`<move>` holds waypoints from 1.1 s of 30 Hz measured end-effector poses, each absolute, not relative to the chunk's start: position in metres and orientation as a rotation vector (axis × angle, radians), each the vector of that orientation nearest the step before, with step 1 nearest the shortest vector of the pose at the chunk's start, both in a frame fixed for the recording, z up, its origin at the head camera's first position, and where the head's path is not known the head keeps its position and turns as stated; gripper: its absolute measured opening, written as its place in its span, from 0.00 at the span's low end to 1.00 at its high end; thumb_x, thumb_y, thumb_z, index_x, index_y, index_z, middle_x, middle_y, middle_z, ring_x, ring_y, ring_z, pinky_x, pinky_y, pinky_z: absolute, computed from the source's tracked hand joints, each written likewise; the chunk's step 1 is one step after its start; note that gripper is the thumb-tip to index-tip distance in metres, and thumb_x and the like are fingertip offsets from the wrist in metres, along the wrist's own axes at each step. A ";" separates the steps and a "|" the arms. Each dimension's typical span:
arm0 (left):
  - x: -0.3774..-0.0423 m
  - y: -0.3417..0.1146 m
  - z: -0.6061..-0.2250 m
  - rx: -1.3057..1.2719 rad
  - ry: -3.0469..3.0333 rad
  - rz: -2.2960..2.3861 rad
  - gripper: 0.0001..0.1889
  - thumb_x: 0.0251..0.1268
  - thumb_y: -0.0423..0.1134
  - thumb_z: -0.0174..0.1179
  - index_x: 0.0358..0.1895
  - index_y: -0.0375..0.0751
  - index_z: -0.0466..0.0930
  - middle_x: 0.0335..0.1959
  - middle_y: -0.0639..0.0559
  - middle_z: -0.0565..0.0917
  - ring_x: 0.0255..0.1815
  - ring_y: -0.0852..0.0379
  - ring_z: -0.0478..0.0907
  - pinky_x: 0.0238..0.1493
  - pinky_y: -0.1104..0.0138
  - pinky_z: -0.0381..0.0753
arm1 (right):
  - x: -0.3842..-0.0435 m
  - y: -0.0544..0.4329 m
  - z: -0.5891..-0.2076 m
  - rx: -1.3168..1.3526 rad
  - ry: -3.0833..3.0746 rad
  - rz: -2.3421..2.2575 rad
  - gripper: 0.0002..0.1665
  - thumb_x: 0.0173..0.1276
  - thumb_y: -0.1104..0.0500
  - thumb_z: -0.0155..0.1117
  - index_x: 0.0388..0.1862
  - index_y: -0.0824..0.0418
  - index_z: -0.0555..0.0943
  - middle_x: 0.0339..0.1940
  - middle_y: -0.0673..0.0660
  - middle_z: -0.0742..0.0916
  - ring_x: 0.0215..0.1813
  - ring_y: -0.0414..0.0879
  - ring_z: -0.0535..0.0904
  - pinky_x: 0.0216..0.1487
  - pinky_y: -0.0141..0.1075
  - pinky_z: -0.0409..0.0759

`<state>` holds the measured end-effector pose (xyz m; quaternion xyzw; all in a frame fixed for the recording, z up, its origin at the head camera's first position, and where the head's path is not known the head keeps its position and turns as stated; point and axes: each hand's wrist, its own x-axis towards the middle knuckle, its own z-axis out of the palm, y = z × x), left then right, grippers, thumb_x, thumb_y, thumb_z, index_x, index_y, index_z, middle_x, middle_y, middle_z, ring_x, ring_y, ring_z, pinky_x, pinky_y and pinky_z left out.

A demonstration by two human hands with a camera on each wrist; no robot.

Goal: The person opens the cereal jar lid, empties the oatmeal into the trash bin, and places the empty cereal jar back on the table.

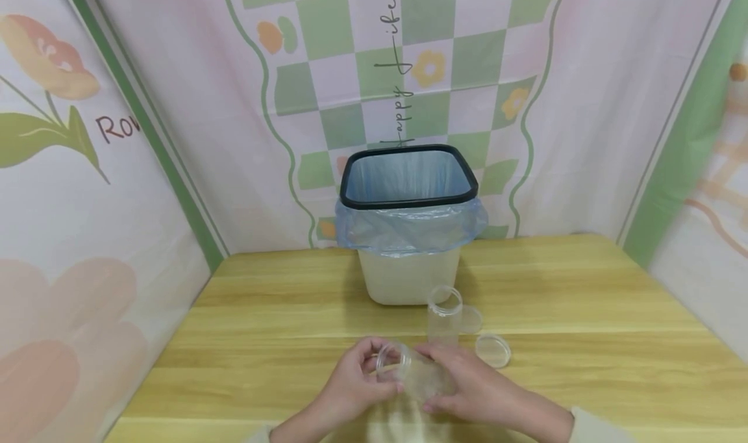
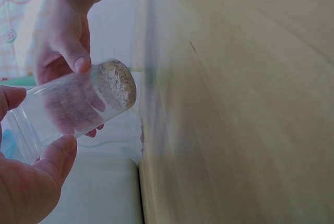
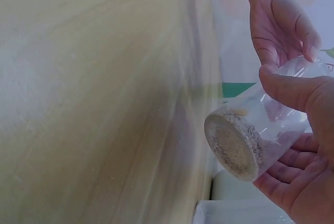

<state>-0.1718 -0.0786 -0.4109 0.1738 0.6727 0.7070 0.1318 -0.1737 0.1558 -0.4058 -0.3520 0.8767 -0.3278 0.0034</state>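
Observation:
A clear plastic jar (image 1: 425, 379) is held tilted between both hands over the table, its open mouth toward the left hand. Grey-brown crumbly matter (image 2: 116, 84) lies at its bottom end; in the right wrist view this dry layer (image 3: 233, 143) shows through the base. My left hand (image 1: 358, 379) grips the jar near the rim with thumb and fingers. The right hand (image 1: 476, 383) holds the jar's body, thumb on one side and fingers around the other. Just beyond the right hand stands a second clear jar (image 1: 444, 319), upright and without a lid.
Two clear round lids lie right of the standing jar: a nearer lid (image 1: 493, 351) and a farther lid (image 1: 471, 319). Behind stands a pale bin (image 1: 409, 277) with a black rim and a blue bag liner (image 1: 409, 225). Printed curtains (image 1: 175, 105) enclose the wooden table (image 1: 280, 313).

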 end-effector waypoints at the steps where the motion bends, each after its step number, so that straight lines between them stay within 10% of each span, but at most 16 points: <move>1: -0.172 -0.078 -0.411 0.514 1.947 2.054 0.25 0.48 0.23 0.67 0.52 0.27 0.70 0.49 0.42 0.77 0.54 0.43 0.78 0.50 0.63 0.81 | -0.174 0.155 -0.406 -1.109 2.748 -1.027 0.41 0.55 0.49 0.76 0.63 0.63 0.72 0.55 0.53 0.81 0.52 0.49 0.78 0.50 0.42 0.80; 33: -0.184 -0.093 -0.400 0.712 2.239 1.915 0.31 0.54 0.36 0.72 0.60 0.29 0.71 0.58 0.43 0.78 0.61 0.48 0.74 0.61 0.66 0.71 | -0.171 0.161 -0.405 -1.028 2.788 -1.151 0.37 0.56 0.47 0.76 0.60 0.63 0.75 0.54 0.52 0.83 0.50 0.50 0.80 0.48 0.44 0.82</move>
